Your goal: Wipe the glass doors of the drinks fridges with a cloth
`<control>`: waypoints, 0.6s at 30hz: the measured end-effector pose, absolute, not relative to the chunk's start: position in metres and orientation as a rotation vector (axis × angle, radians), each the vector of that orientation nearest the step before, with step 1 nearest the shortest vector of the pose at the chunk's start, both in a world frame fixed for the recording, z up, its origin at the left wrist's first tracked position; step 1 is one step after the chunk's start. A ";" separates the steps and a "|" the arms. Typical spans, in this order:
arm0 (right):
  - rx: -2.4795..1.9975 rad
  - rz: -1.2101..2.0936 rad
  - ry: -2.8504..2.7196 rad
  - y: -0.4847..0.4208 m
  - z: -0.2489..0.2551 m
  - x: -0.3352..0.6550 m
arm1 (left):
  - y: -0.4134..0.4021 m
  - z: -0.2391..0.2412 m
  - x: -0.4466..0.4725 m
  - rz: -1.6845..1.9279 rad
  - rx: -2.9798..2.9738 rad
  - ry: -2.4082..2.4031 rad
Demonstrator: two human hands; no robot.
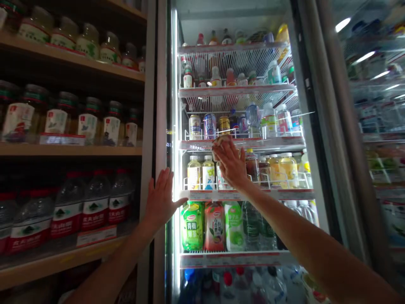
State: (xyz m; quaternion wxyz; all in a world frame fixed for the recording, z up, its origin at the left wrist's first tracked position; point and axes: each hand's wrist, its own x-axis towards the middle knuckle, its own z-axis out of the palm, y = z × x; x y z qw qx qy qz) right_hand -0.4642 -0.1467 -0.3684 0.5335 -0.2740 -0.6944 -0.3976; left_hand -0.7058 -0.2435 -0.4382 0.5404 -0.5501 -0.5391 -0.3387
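The tall lit cooler (234, 19) filled the middle of my view, its shelves packed with bottles and cans. To its left stood a wooden shelf unit (69, 150), darker, with jars (87, 44) at the top, dark-capped juice bottles (87, 125) in the middle and red-capped water bottles (95, 209) lower down. On my far right, drinks and bright streaks showed blurred behind a thick metal post (333, 109). A pale upright frame (162, 105) edged the cooler on the left, with a white light strip (175, 126) just beside it. Low in the cooler stood a green bottle (192, 226), a red bottle (214, 228) and a whitish-green bottle (234, 228), side by side. My left hand (162, 197) was spread at the frame, fingers pointing up and thumb stretched toward the light strip, with nothing visible in its grasp. My right hand (232, 164) reached across to the cooler's front, its fingers laid nearly flat over a small cloth (224, 138). That cloth was in front of the shelf edge below the cans (209, 126), peeking out around my fingertips; I couldn't tell whether it pressed on glass or on the shelf edge itself.
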 end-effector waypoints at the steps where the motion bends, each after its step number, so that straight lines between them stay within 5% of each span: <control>1: -0.568 -1.021 -1.742 -0.150 -0.384 -0.467 | -0.244 -0.438 -0.707 -0.805 -1.307 -1.277; 5: -0.198 -1.294 -2.069 -0.161 -0.417 -0.482 | -0.241 -0.434 -0.712 -0.787 -1.324 -1.263; 12: -0.532 -0.970 -1.815 -0.173 -0.311 -0.531 | -0.246 -0.409 -0.718 -0.765 -1.268 -1.240; 18: -0.139 -1.231 -2.099 -0.177 -0.338 -0.554 | -0.254 -0.399 -0.733 -0.717 -1.269 -1.265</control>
